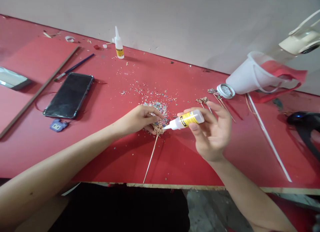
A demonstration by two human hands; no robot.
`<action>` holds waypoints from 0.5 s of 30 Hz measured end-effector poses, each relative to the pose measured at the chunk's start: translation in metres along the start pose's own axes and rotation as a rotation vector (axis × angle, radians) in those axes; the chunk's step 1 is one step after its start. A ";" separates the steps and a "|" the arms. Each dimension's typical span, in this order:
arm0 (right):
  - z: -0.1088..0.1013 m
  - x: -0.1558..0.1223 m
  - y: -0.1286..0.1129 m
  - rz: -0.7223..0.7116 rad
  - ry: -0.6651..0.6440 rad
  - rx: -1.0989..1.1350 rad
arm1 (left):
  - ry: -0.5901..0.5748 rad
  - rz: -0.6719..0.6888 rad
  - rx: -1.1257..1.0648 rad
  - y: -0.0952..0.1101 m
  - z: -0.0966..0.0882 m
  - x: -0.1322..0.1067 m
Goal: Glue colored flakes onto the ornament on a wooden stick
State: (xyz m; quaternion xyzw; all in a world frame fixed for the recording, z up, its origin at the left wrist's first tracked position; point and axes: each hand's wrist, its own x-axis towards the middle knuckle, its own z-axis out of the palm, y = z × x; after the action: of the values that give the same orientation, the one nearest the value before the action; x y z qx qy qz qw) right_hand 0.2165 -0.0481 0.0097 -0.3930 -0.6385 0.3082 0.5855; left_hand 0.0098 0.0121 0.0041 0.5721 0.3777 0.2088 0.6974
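Observation:
My right hand (212, 132) grips a small white glue bottle (186, 119) with a yellow label, its nozzle pointing left onto a gold ornament (159, 128) at the head of a long thin gold pin (150, 158). My left hand (141, 119) pinches that ornament and holds it down on the red table (105, 152). A pile of tiny coloured beads (160, 109) lies just behind my left fingers. The pin's shaft runs toward the table's front edge.
A black phone (68, 95) and a small blue charger plug (58, 125) lie at the left. A second glue bottle (118, 45) stands at the back. Finished pins (212, 96), a round bead tin (225, 90) and a tipped white cup (250, 75) are at the right.

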 end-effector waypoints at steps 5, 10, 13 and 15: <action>0.000 -0.003 -0.004 -0.088 -0.059 -0.026 | 0.003 0.008 -0.017 0.001 0.002 -0.001; -0.002 -0.003 -0.003 -0.158 -0.096 -0.077 | -0.005 0.007 -0.050 0.006 0.005 -0.003; -0.003 -0.003 -0.002 -0.184 -0.118 -0.089 | 0.004 0.008 -0.049 0.007 0.006 -0.003; -0.003 -0.003 -0.002 -0.195 -0.119 -0.089 | 0.015 0.009 -0.047 0.006 0.007 -0.003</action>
State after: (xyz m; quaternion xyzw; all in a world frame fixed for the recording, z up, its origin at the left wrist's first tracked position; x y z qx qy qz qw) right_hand 0.2190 -0.0514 0.0104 -0.3357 -0.7205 0.2440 0.5555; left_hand 0.0137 0.0072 0.0116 0.5559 0.3755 0.2253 0.7066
